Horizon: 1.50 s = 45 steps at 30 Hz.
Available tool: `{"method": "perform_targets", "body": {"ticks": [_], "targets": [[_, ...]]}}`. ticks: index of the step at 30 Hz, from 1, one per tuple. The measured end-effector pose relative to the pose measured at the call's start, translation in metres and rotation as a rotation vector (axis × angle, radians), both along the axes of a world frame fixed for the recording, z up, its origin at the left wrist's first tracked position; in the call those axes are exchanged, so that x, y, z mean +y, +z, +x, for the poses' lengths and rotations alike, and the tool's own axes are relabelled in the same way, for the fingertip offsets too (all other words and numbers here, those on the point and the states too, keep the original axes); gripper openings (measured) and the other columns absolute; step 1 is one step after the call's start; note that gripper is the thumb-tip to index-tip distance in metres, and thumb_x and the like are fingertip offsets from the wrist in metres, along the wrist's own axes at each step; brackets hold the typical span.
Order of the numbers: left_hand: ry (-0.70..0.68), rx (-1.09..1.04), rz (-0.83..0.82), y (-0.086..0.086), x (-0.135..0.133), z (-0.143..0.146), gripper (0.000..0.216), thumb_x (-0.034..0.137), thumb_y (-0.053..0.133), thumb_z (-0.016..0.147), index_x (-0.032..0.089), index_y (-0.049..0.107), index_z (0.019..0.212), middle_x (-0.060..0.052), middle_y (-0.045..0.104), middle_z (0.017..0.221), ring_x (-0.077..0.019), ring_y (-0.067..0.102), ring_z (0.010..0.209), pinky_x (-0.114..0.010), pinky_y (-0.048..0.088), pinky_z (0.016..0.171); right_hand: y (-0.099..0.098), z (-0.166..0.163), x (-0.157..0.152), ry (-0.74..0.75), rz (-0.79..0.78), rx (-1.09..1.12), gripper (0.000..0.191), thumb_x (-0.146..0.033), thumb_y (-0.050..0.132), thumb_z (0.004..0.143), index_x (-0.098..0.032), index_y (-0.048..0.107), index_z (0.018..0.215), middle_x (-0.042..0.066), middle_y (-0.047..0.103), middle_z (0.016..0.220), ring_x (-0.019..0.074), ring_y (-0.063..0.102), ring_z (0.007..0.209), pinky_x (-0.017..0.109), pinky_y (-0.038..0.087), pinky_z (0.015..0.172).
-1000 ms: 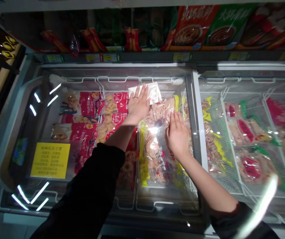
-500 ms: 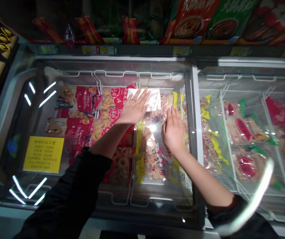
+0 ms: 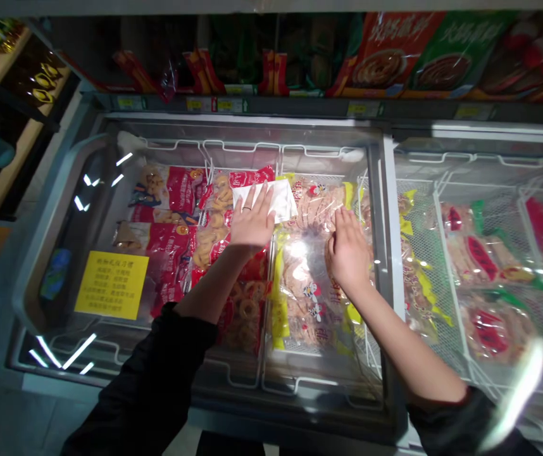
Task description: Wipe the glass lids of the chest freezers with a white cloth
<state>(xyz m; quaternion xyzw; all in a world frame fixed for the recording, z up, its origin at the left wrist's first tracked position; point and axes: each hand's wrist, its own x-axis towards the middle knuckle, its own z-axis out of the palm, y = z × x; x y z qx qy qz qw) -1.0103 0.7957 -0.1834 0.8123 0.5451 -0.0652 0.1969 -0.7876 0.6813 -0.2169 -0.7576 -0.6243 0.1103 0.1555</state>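
My left hand lies flat with its fingers stretched out, pressing a folded white cloth or paper wipe against the glass lid of a chest freezer. A ring shows on one finger. To the right, my right hand rests flat on the same lid, fingers stretched and close together, with nothing in it. Beneath the glass lie red bags of snack-like frozen food and clear bags with yellow edges, sorted in white wire baskets.
A yellow notice is on the lid's left part. Another freezer section with bagged food adjoins on the right. Behind stands a shelf with price tags and colourful packets. Wooden shelving is at the far left.
My left hand and the white wipe have slid left across the glass. My right hand stays at about the same spot on the lid. The whole view has shifted slightly.
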Motion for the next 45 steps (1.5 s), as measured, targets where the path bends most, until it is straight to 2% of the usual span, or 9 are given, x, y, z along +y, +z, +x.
{"method": "perform_targets", "body": {"ticks": [6,10,14,21,27,32,37,41,45], "targets": [[-0.157,-0.033,-0.038,-0.002,0.041,0.004,0.067,0.040,0.031,0.112,0.024,0.019,0.176,0.004,0.017,0.183,-0.0226,0.010,0.171,-0.047,0.007,0.140,0.009,-0.041,0.023,-0.006,0.053,0.043,0.071,-0.021,0.038,0.102,-0.012,0.029,0.172,0.015,0.038,0.176,0.0298,0.025,0.168,0.061,0.028,0.135],[-0.026,-0.006,0.023,-0.006,0.061,-0.001,0.066,0.036,0.030,0.112,0.024,0.018,0.176,0.001,0.017,0.184,-0.0221,0.012,0.171,-0.045,0.008,0.140,0.011,-0.091,0.053,0.008,0.065,0.092,0.070,-0.021,0.034,0.103,-0.010,0.028,0.172,0.015,0.034,0.178,0.0261,0.022,0.169,0.053,0.027,0.136],[0.138,-0.006,0.097,-0.008,0.053,-0.014,0.067,0.037,0.029,0.112,0.020,0.019,0.175,-0.004,0.017,0.183,-0.0257,0.015,0.171,-0.050,0.013,0.139,0.003,-0.121,0.068,-0.039,0.026,0.118,0.068,-0.024,0.031,0.104,-0.008,0.034,0.169,0.017,0.040,0.175,0.0277,0.030,0.166,0.055,0.031,0.135],[-0.005,0.012,0.048,-0.001,0.029,-0.030,0.068,0.038,0.032,0.110,0.021,0.021,0.175,-0.003,0.022,0.182,-0.0257,0.016,0.170,-0.051,0.014,0.139,-0.004,-0.126,0.063,-0.029,-0.006,0.074,0.063,-0.023,0.032,0.106,-0.004,0.044,0.165,0.021,0.044,0.171,0.0304,0.036,0.164,0.055,0.032,0.134],[-0.176,-0.055,0.009,0.000,0.070,-0.029,0.065,0.033,0.030,0.110,0.024,0.025,0.174,0.002,0.022,0.182,-0.0215,0.017,0.170,-0.049,0.014,0.140,-0.002,-0.125,0.059,-0.027,0.033,-0.013,0.064,-0.023,0.037,0.105,-0.010,0.039,0.168,0.017,0.047,0.171,0.0281,0.037,0.163,0.052,0.035,0.133],[-0.109,-0.109,0.073,-0.011,0.092,-0.034,0.065,0.027,0.029,0.109,0.015,0.028,0.173,-0.004,0.024,0.182,-0.0229,0.020,0.170,-0.048,0.015,0.140,-0.003,-0.121,0.056,-0.043,0.048,-0.075,0.066,-0.026,0.039,0.105,-0.009,0.036,0.169,0.018,0.046,0.171,0.0299,0.035,0.164,0.055,0.036,0.133],[0.053,-0.088,0.131,-0.011,0.061,-0.052,0.066,0.026,0.031,0.108,0.013,0.028,0.173,-0.006,0.027,0.181,-0.0255,0.021,0.170,-0.050,0.017,0.139,-0.003,-0.130,0.054,-0.079,0.033,-0.092,0.064,-0.027,0.039,0.107,-0.007,0.039,0.167,0.020,0.047,0.170,0.0323,0.031,0.165,0.056,0.034,0.133],[-0.173,-0.128,0.122,-0.004,0.041,-0.076,0.063,0.029,0.030,0.110,0.021,0.029,0.173,0.000,0.031,0.180,-0.0214,0.021,0.169,-0.047,0.016,0.140,-0.004,-0.158,0.060,-0.100,0.021,-0.034,0.063,-0.027,0.036,0.107,-0.007,0.041,0.166,0.021,0.046,0.170,0.0312,0.031,0.165,0.056,0.034,0.133],[-0.372,-0.164,0.077,-0.006,0.060,-0.101,0.062,0.029,0.030,0.111,0.030,0.026,0.174,0.006,0.030,0.180,-0.0172,0.024,0.168,-0.044,0.018,0.139,-0.007,-0.188,0.075,-0.173,0.023,0.013,0.066,-0.027,0.034,0.106,-0.010,0.033,0.170,0.019,0.043,0.173,0.0306,0.032,0.165,0.058,0.033,0.133]]}}
